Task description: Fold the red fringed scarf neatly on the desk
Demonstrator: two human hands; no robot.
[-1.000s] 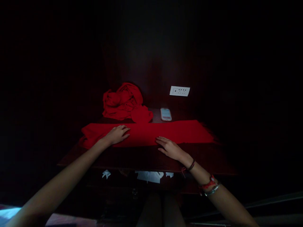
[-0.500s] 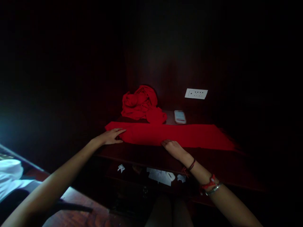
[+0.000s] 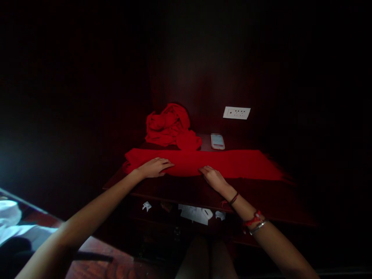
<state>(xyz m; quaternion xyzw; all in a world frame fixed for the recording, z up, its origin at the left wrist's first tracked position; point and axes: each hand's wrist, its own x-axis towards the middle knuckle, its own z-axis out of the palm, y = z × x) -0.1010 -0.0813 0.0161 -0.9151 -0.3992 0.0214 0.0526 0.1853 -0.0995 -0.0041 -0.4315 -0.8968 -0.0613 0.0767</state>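
Note:
A long strip of red cloth [image 3: 241, 164], folded lengthwise with a fringed right end, lies across a dark wooden desk [image 3: 188, 190]. My left hand [image 3: 155, 167] rests on its left half, fingers stretched out over the fabric. On the near edge, around the middle, sits my right hand [image 3: 213, 177], its fingers bent down onto the cloth. Whether they pinch any fabric is hidden. Behind the strip is a crumpled heap of red cloth [image 3: 170, 126].
A phone [image 3: 217, 141] lies at the back, below a white wall socket [image 3: 236, 112]. Under the desktop, a shelf holds paper sheets [image 3: 193, 214], a white rounded object [image 3: 207, 213] and paper scraps [image 3: 147, 206]. Bright light falls on the wooden floor [image 3: 93, 259] at lower left.
My left hand has slid right along the cloth, from its left end toward my right hand. My right hand stays at about the same spot. The view has shifted slightly.

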